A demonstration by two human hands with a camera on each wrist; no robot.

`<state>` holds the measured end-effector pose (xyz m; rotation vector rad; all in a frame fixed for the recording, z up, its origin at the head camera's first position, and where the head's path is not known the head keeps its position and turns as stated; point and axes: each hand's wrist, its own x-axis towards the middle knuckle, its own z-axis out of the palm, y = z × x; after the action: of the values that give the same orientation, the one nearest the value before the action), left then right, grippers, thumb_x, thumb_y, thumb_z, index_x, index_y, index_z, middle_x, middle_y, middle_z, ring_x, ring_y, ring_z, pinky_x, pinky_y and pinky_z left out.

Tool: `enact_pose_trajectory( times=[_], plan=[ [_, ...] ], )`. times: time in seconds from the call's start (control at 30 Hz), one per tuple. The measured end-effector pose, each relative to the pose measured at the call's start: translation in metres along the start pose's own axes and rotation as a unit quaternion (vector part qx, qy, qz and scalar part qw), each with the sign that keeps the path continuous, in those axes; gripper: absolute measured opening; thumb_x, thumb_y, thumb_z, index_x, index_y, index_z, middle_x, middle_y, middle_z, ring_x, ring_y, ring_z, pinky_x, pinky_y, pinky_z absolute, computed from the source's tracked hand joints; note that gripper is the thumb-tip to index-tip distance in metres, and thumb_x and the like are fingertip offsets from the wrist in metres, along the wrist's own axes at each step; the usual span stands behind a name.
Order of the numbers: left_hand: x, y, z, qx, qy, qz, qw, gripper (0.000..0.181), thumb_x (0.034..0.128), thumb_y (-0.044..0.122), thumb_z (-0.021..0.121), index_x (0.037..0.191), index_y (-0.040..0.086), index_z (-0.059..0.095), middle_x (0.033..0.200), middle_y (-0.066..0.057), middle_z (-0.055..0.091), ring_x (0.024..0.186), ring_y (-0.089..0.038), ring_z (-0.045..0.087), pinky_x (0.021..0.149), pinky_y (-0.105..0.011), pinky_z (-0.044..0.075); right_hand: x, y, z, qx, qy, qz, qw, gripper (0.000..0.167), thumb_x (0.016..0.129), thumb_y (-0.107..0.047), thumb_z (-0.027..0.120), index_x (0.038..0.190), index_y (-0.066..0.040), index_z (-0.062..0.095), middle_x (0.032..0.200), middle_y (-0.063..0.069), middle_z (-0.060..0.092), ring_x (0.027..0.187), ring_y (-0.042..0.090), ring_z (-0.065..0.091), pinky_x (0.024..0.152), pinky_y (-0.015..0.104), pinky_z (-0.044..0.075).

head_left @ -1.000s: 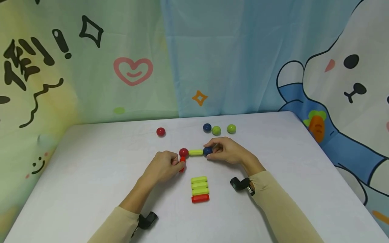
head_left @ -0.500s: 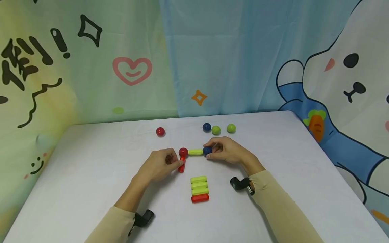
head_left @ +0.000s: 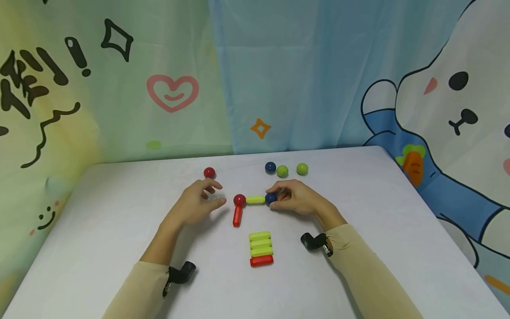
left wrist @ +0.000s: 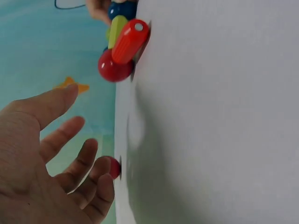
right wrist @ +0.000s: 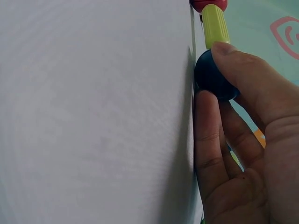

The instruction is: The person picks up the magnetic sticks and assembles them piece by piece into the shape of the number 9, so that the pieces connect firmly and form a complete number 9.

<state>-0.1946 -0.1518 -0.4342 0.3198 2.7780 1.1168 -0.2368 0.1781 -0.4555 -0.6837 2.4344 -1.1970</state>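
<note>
On the white table a red ball [head_left: 239, 200] joins two sticks: a yellow-green stick [head_left: 255, 200] running right to a blue ball [head_left: 271, 198], and a red stick [head_left: 237, 216] pointing toward the near side. My right hand [head_left: 296, 198] pinches the blue ball between thumb and fingers, as the right wrist view also shows at the ball's side [right wrist: 212, 77]. Left of the joined pieces, my left hand [head_left: 196, 203] hovers with fingers spread and nothing in them. Just beyond its fingertips lies a loose red ball [head_left: 209, 173].
Nearer the front, several yellow-green sticks [head_left: 260, 243] lie in a row with a red stick [head_left: 261, 260]. Along the back sit a loose blue ball [head_left: 270, 167] and two green balls [head_left: 282, 171]. A printed curtain [head_left: 179, 53] hangs behind the table.
My left hand has let go of the red stick and moved left and away from me, toward the loose red ball. The right hand stays on the blue ball.
</note>
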Motion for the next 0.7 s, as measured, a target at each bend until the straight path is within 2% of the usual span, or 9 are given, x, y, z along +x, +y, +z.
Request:
enact_pose_trajectory(
  times=[0.17,0.3,0.4,0.57,0.7],
  plan=[
    [0.004,-0.006,-0.004,0.004,0.024,0.006,0.9997,0.051,0.0934,0.034,0.073,0.138,0.015,0.057,0.125,-0.017,0.057,0.108,-0.035,0.059,0.088,-0.049,0.051,0.0,0.001,0.001,0.0,0.002,-0.004,1.0,0.035,0.088,-0.017,0.083,0.121,-0.015,0.074,0.097,0.002,0.067,0.086,0.02,0.062,0.079,0.027,0.054],
    [0.01,-0.011,-0.005,0.001,0.044,-0.007,0.999,0.055,0.0936,0.03,0.074,0.142,0.013,0.053,0.128,-0.02,0.051,0.108,-0.035,0.057,0.091,-0.049,0.049,0.0,0.002,0.0,-0.005,0.003,-0.005,1.0,0.035,0.088,-0.018,0.083,0.122,-0.016,0.074,0.097,0.001,0.067,0.086,0.02,0.062,0.08,0.028,0.054],
    [0.015,-0.015,-0.006,-0.001,0.059,-0.021,0.998,0.057,0.0943,0.027,0.073,0.144,0.012,0.05,0.135,-0.021,0.045,0.108,-0.035,0.056,0.094,-0.049,0.049,0.0,0.003,0.0,-0.008,0.002,-0.006,0.9999,0.035,0.088,-0.019,0.083,0.122,-0.017,0.074,0.099,0.001,0.068,0.086,0.019,0.062,0.081,0.029,0.054],
    [0.026,-0.019,-0.009,0.003,0.084,-0.02,0.9963,0.057,0.096,0.02,0.069,0.148,0.011,0.047,0.149,-0.022,0.034,0.11,-0.04,0.06,0.099,-0.052,0.049,0.0,0.004,0.0,-0.014,0.005,-0.009,0.9999,0.036,0.089,-0.02,0.083,0.123,-0.017,0.074,0.101,0.001,0.068,0.087,0.019,0.063,0.082,0.029,0.054],
    [0.035,-0.021,-0.01,0.017,0.088,-0.013,0.9959,0.055,0.0958,0.015,0.067,0.147,0.009,0.049,0.152,-0.023,0.036,0.113,-0.041,0.06,0.102,-0.053,0.048,-0.001,0.004,-0.001,-0.024,0.009,-0.022,0.9994,0.036,0.09,-0.021,0.081,0.125,-0.015,0.073,0.105,0.0,0.068,0.088,0.018,0.063,0.084,0.029,0.054]
  ],
)
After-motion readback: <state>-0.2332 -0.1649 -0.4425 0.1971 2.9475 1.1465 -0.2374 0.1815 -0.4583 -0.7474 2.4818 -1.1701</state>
